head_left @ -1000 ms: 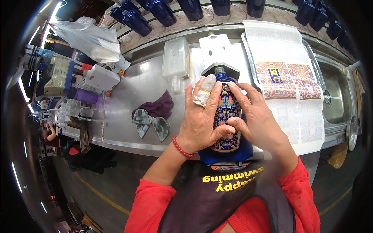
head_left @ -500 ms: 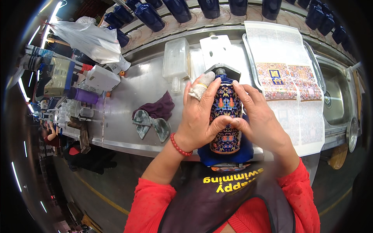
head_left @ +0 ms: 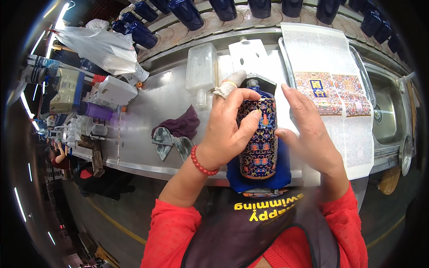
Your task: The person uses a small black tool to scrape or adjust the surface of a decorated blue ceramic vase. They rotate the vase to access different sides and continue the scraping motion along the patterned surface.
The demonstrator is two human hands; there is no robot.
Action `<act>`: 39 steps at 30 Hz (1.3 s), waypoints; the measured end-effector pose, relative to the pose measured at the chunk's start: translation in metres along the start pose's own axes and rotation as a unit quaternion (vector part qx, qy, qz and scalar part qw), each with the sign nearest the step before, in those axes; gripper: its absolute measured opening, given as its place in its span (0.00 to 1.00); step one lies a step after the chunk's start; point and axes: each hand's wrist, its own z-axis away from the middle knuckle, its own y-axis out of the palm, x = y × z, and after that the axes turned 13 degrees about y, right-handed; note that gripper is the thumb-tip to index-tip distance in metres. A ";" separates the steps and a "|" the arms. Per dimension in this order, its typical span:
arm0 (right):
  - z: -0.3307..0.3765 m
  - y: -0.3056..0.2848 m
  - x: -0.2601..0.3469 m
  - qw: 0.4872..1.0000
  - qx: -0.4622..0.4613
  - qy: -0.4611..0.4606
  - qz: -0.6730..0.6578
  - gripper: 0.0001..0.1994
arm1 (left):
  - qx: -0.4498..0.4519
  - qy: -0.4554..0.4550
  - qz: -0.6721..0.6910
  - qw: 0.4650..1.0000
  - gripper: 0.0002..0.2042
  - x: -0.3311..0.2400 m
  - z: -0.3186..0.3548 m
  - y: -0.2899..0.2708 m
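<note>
A dark blue bottle (head_left: 259, 154) with a colourful floral pattern lies on its back before me, its neck pointing away. Its base end rests over a blue cloth (head_left: 284, 175). My left hand (head_left: 223, 131) grips the bottle's left side, with thumb and index finger bent onto the patterned face near the shoulder. A grey-white wrap (head_left: 225, 90) covers one finger of that hand. On the other side my right hand (head_left: 313, 138) is open, fingers stretched out, its thumb close to the bottle's right edge; whether it touches I cannot tell. A white stand (head_left: 248, 56) is beyond the neck.
Printed patterned sheets (head_left: 333, 91) lie at the right over a tray, beside a metal sink (head_left: 389, 111). To the left are a clear container (head_left: 201, 67) and a purple cloth (head_left: 182, 123). Several plain blue bottles (head_left: 185, 15) line the far conveyor.
My right hand has come away from the bottle to the right. My left thumb and index finger have bent onto its upper face. The far blue bottles have shifted right.
</note>
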 end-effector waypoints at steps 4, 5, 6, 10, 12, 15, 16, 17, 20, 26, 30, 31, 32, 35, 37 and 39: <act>-0.007 -0.012 -0.003 0.999 -0.046 -0.009 -0.024 0.31 | 0.001 0.044 -0.074 0.996 0.14 0.003 -0.005 -0.002; -0.009 -0.016 -0.004 0.998 -0.036 0.003 -0.052 0.28 | 0.013 0.074 -0.107 0.991 0.13 0.003 -0.006 -0.003; -0.012 -0.020 -0.003 0.997 -0.024 0.023 -0.075 0.25 | 0.019 0.068 -0.087 0.994 0.13 0.004 -0.006 -0.003; -0.022 -0.032 0.001 0.991 0.012 0.080 -0.109 0.14 | 0.001 0.037 -0.020 0.999 0.12 0.006 -0.006 -0.002; -0.027 -0.035 0.003 0.992 0.013 0.074 -0.106 0.10 | -0.016 0.056 -0.042 0.997 0.11 0.008 -0.007 -0.001; -0.034 -0.033 0.003 0.991 0.028 0.097 -0.089 0.10 | -0.024 0.105 -0.123 0.987 0.11 0.013 -0.012 0.001; -0.035 -0.031 0.003 0.991 0.020 0.087 -0.097 0.09 | -0.028 0.096 -0.128 0.987 0.11 0.015 -0.014 0.004; -0.036 -0.030 0.002 0.991 0.011 0.077 -0.104 0.09 | -0.034 0.098 -0.135 0.985 0.12 0.016 -0.015 0.007; -0.035 -0.026 -0.001 0.991 -0.013 0.068 -0.115 0.09 | -0.039 0.149 -0.225 0.962 0.12 0.021 -0.021 0.012; -0.027 -0.025 -0.007 0.986 -0.021 0.092 -0.139 0.09 | -0.049 0.131 -0.205 0.969 0.09 0.024 -0.023 0.014; -0.028 -0.022 -0.009 0.980 -0.020 0.103 -0.166 0.09 | -0.077 0.106 -0.145 0.981 0.08 0.025 -0.023 0.013; -0.030 -0.021 -0.009 0.983 -0.032 0.084 -0.160 0.08 | -0.077 0.080 -0.117 0.987 0.08 0.025 -0.022 0.011; -0.031 -0.020 -0.010 0.985 -0.043 0.069 -0.154 0.08 | -0.081 0.064 -0.096 0.990 0.08 0.024 -0.021 0.010; -0.034 -0.017 -0.010 0.986 -0.054 0.046 -0.152 0.08 | -0.069 0.058 -0.104 0.990 0.10 0.024 -0.019 0.009; -0.035 -0.016 -0.010 0.986 -0.052 0.046 -0.154 0.08 | -0.061 0.048 -0.131 0.988 0.11 0.024 -0.019 0.011; -0.036 -0.016 -0.010 0.985 -0.051 0.052 -0.154 0.08 | -0.060 0.045 -0.156 0.985 0.12 0.024 -0.019 0.015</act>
